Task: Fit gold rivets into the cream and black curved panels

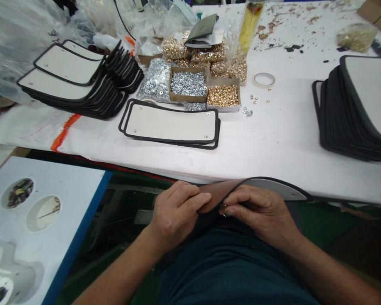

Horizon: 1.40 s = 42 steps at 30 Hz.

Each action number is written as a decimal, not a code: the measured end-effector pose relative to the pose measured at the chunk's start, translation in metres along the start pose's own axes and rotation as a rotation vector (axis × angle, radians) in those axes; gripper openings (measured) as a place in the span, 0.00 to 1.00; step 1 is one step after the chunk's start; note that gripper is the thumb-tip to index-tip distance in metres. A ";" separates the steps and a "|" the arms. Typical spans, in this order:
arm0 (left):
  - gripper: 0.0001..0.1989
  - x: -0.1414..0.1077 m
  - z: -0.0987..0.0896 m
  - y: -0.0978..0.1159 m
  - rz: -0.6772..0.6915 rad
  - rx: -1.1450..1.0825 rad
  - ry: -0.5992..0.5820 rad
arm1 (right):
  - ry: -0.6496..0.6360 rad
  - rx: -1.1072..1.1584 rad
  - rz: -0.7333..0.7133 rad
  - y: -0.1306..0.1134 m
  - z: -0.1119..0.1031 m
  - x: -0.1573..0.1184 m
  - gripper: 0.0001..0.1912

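"Panel [220,192] curled up at the edge of the table [273,161]; why?" I asked.

"Probably so both faces could be reached," my neighbour said. "The left hand [174,214] pinched its brown side, steadying the bend. The right hand [268,218] gripped a small metal piece [225,206] between thumb and finger, close to the rim."

"And the boxes?"

"Silver bits [189,83] and gold bits [222,95] sat apart, likely to prevent mixing, behind the flat panels [174,123]."

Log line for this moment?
left hand: gripping bent brown panel with black rim | right hand: pinching small shiny metal piece near panel's edge | white-covered table: silver fittings, gold fittings in open boxes
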<state>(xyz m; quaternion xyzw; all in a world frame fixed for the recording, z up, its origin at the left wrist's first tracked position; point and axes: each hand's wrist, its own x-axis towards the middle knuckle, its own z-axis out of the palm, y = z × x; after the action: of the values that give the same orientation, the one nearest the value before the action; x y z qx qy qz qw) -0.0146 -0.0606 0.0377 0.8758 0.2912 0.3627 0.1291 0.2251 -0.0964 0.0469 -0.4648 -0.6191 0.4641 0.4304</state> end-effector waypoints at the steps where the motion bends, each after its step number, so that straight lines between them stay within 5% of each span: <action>1: 0.14 0.001 0.000 0.001 -0.026 -0.026 -0.005 | -0.003 0.015 0.004 0.000 0.000 0.000 0.03; 9: 0.04 0.013 -0.011 0.011 -0.466 -0.460 -0.069 | 0.042 0.109 -0.031 0.004 0.008 0.012 0.02; 13: 0.09 0.014 -0.012 0.012 -0.734 -0.637 -0.105 | 0.060 0.098 -0.077 0.005 0.016 0.015 0.02; 17: 0.11 0.012 -0.006 0.013 -0.853 -0.766 -0.093 | 0.104 0.027 -0.070 0.005 0.022 0.016 0.03; 37: 0.08 0.013 -0.003 0.018 -0.767 -0.732 -0.058 | 0.148 -0.127 -0.128 0.004 0.025 0.011 0.03; 42: 0.06 0.013 -0.004 0.022 -0.666 -0.618 -0.044 | 0.292 -0.229 -0.243 0.010 0.025 0.010 0.23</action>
<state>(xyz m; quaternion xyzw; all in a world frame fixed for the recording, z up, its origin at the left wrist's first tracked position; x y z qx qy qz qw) -0.0012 -0.0704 0.0576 0.6625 0.4323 0.3524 0.5000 0.2010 -0.0896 0.0337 -0.4951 -0.6503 0.2632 0.5126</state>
